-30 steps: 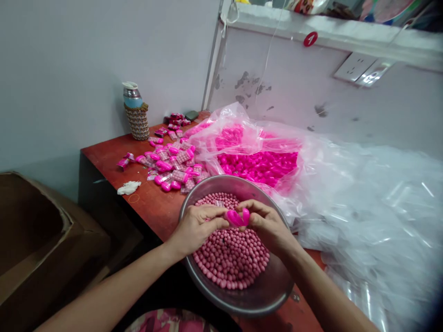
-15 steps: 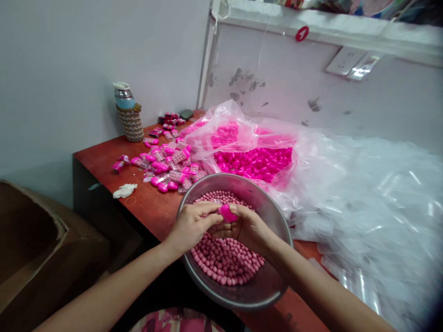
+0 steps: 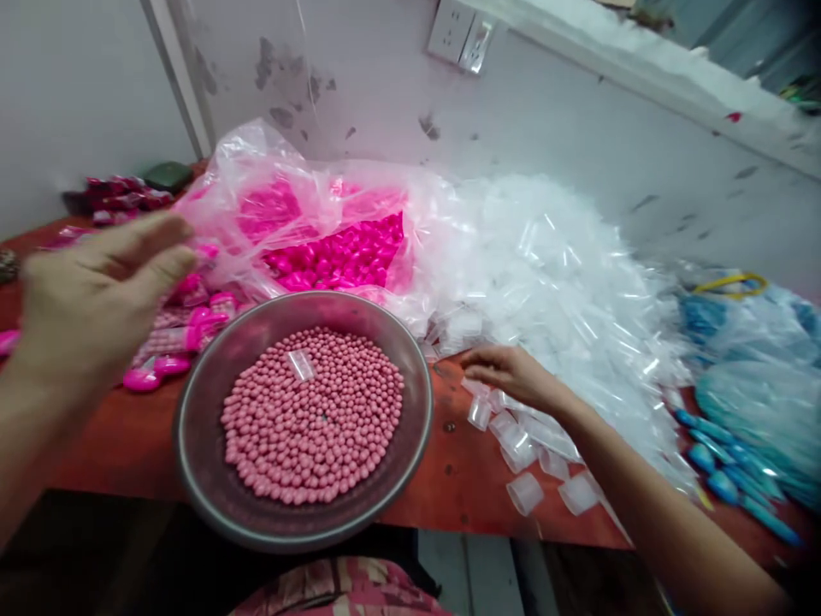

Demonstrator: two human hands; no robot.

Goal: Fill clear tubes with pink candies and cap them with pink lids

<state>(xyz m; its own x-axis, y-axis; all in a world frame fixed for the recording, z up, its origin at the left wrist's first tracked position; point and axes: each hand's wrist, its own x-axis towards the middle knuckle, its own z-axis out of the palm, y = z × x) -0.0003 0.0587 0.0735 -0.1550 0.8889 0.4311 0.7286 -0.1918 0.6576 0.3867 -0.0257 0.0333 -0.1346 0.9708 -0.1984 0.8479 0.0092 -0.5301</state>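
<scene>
A metal bowl [image 3: 203, 479] full of small pink beads [image 3: 314, 419] sits at the table's front edge, with one small clear bag [image 3: 300, 364] lying on the beads. My left hand [image 3: 96, 299] hovers at the left above filled pink packets [image 3: 167, 342], fingers spread and holding nothing. My right hand [image 3: 513, 376] reaches down to the small clear plastic bags [image 3: 513, 436] strewn right of the bowl, fingertips touching them; whether it grips one is unclear.
A large clear sack of bright pink capsules [image 3: 339, 252] lies behind the bowl. A big heap of clear bags [image 3: 564, 274] fills the right. Blue items in plastic [image 3: 737, 411] lie at the far right. The red table [image 3: 462, 488] ends near me.
Both hands left the pink capsule they held over the bowl. My left hand swung left toward the packets and opened; my right went to the clear bags. The view turned right.
</scene>
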